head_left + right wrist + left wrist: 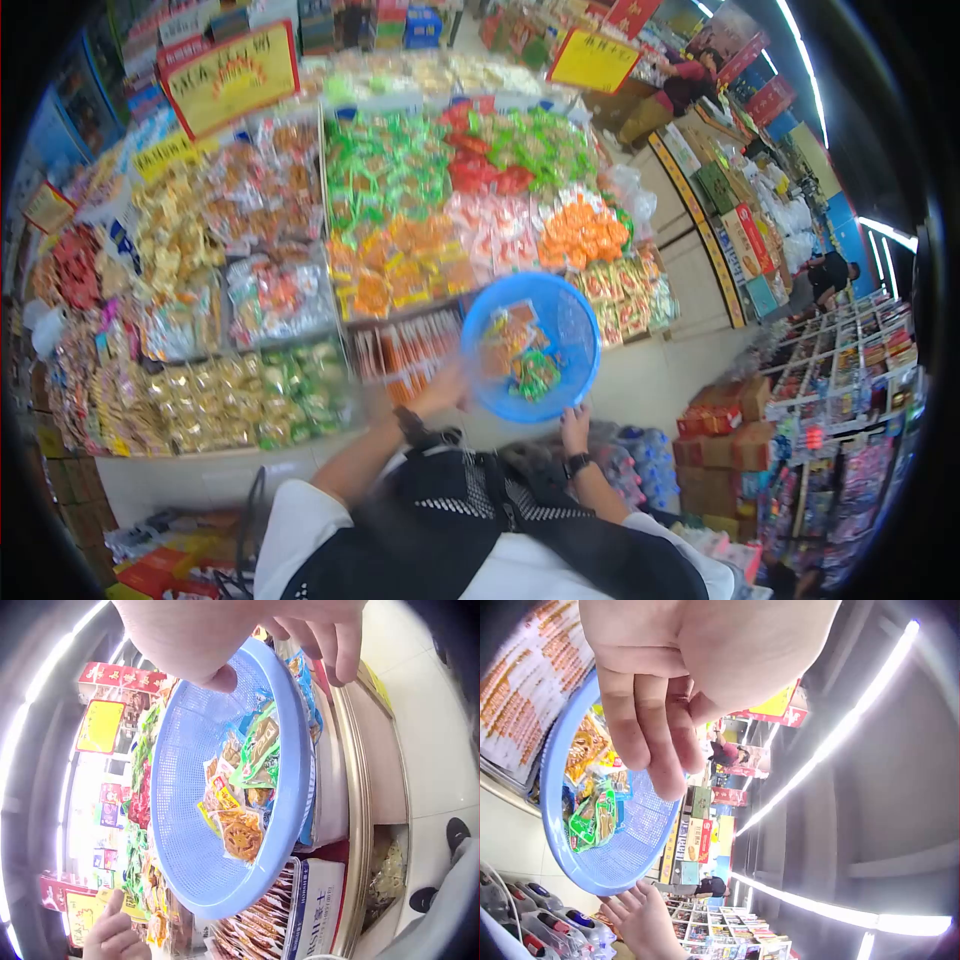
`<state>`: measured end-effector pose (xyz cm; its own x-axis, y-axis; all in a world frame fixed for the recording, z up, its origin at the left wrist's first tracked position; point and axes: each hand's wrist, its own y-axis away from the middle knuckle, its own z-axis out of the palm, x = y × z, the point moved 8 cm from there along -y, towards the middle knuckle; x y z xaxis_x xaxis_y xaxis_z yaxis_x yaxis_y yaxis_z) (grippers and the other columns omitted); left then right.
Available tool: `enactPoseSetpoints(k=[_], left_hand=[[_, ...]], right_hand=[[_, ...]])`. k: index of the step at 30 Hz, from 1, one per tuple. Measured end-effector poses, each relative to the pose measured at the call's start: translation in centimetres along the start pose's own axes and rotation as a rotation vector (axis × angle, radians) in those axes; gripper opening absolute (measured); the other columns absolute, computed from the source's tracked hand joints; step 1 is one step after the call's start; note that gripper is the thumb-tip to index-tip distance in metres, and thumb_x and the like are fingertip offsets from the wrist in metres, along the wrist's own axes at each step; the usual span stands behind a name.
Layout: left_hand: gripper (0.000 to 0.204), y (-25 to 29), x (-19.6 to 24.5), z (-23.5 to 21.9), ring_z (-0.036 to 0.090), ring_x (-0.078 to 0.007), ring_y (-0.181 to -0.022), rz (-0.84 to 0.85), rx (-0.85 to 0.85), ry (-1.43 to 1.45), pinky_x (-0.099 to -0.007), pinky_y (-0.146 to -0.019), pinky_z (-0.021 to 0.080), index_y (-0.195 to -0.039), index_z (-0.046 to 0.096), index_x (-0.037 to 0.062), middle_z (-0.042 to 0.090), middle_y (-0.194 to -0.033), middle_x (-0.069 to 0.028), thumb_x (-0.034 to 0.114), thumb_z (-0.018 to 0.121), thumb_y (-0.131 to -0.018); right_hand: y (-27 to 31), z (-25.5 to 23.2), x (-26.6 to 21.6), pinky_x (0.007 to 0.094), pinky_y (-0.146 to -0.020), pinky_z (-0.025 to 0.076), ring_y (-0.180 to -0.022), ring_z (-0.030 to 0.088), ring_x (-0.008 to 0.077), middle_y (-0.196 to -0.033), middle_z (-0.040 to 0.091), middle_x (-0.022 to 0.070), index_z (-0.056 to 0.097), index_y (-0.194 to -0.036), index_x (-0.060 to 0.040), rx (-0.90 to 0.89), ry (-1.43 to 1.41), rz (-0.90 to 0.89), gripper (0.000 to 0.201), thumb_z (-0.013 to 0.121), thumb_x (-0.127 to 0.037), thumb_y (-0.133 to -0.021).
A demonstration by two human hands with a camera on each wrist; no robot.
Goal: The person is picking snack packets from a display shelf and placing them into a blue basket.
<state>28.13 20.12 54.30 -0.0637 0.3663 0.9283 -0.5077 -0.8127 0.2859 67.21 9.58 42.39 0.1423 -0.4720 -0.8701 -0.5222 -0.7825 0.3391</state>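
Observation:
A blue plastic basket [585, 345] holds several wrapped snacks, some in green packets [592, 821] and some in clear and yellow ones [241, 834]. My right hand [575, 428] grips its near right rim; in the right wrist view the thumb of that hand [255, 634] lies inside the rim and the fingers outside. My left hand [450, 387], blurred in the head view, is beside the basket's left side. In the left wrist view the left hand [660, 690] has loosely bent fingers with nothing between them. Between this hand and the basket, contact is not visible.
Beyond and left of the basket spreads a display of packaged snacks in compartments, with green packets [385, 160] and orange ones [585, 232]. Yellow price signs [235, 80] stand above it. Bottles [650, 470], cardboard boxes [712, 465] and shelves [850, 350] are at the right.

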Motion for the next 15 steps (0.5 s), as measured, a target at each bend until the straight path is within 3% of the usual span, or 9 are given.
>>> enactPoseSetpoints(k=[1, 2, 5, 6, 8, 11, 13, 15], left_hand=[[0.02, 1.0, 0.2, -1.1, 0.056, -0.0098, -0.061, 0.012, 0.051, -0.057, -0.0251, -0.053, 0.046, -0.117, 0.048, 0.0072, 0.058, -0.077, -0.0037, 0.01, 0.047, -0.098], [0.018, 1.9, 0.2, -2.3, 0.052, -0.0082, -0.058, 0.027, 0.101, -0.122, -0.0239, -0.05, 0.042, -0.116, 0.048, 0.008, 0.055, -0.074, -0.0017, 0.01, 0.045, -0.098], [0.018, 3.0, -4.1, -4.9, 0.047, -0.0074, -0.058, -0.019, 0.127, -0.013, -0.0245, -0.051, 0.039, -0.115, 0.05, 0.0096, 0.051, -0.074, -0.0003, 0.011, 0.046, -0.098], [0.018, 3.4, -4.2, -5.1, 0.047, -0.0074, -0.058, -0.032, 0.113, 0.002, -0.0245, -0.051, 0.039, -0.115, 0.05, 0.0096, 0.051, -0.074, -0.0003, 0.011, 0.046, -0.098], [0.02, 4.1, -3.5, -5.6, 0.049, -0.0084, -0.064, -0.052, 0.085, -0.053, -0.0253, -0.056, 0.04, -0.115, 0.05, 0.0076, 0.051, -0.075, -0.0002, 0.01, 0.049, -0.095], [0.024, 2.8, -6.3, -6.0, 0.051, -0.0105, -0.07, -0.03, 0.038, -0.109, -0.0265, -0.062, 0.043, -0.117, 0.049, 0.0047, 0.053, -0.079, -0.0016, 0.008, 0.051, -0.093], [0.026, 3.5, -4.3, -5.7, 0.054, -0.0126, -0.075, -0.068, 0.059, -0.109, -0.0268, -0.069, 0.046, -0.117, 0.049, 0.0001, 0.055, -0.08, -0.0042, 0.003, 0.049, -0.091], [0.018, 4.0, -3.8, -5.5, 0.059, -0.0159, -0.063, -0.045, 0.046, 0.074, -0.0303, -0.057, 0.047, -0.11, 0.051, 0.0017, 0.057, -0.076, -0.0068, 0.006, 0.05, -0.092]], right_hand=[[2.2, -0.3, -2.7, 0.0395, -0.103, 0.039, -0.122, 0.052, 0.0353, -0.14, 0.044, 0.0298, 0.028, -0.141, 0.0097, 0.069, 0.12, -0.008, 0.069, 0.061, -0.023, -0.089], [4.6, -0.1, -6.4, 0.0403, -0.104, 0.038, -0.126, 0.049, 0.0365, -0.142, 0.04, 0.0315, 0.028, -0.141, 0.0091, 0.122, 0.255, -0.066, 0.071, 0.063, -0.024, -0.089], [8.5, 0.7, -10.9, 0.0412, -0.102, 0.039, -0.12, 0.051, 0.0347, -0.135, 0.046, 0.0289, 0.031, -0.14, 0.0084, 0.116, 0.357, -0.114, 0.068, 0.064, -0.017, -0.086], [9.2, 0.9, -10.9, 0.0412, -0.102, 0.039, -0.12, 0.051, 0.0347, -0.135, 0.046, 0.0289, 0.031, -0.14, 0.0084, 0.125, 0.374, -0.099, 0.068, 0.064, -0.017, -0.086], [10.1, 1.3, -12.2, 0.0414, -0.101, 0.04, -0.116, 0.052, 0.034, -0.13, 0.048, 0.0266, 0.034, -0.138, 0.0089, 0.152, 0.532, -0.236, 0.066, 0.064, -0.013, -0.084], [11.0, 2.7, -13.4, 0.0413, -0.101, 0.04, -0.117, 0.051, 0.0343, -0.128, 0.049, 0.0255, 0.036, -0.136, 0.0098, 0.151, 0.619, -0.32, 0.064, 0.065, -0.013, -0.083], [11.9, 4.1, -15.3, 0.0408, -0.103, 0.038, -0.119, 0.05, 0.0358, -0.128, 0.049, 0.0251, 0.037, -0.135, 0.0099, 0.121, 0.618, -0.332, 0.064, 0.065, -0.011, -0.082], [11.9, 4.9, -16.1, 0.0411, -0.103, 0.039, -0.12, 0.05, 0.0367, -0.13, 0.049, 0.0255, 0.037, -0.136, 0.0092, 0.089, 0.691, -0.421, 0.064, 0.066, -0.011, -0.082]])
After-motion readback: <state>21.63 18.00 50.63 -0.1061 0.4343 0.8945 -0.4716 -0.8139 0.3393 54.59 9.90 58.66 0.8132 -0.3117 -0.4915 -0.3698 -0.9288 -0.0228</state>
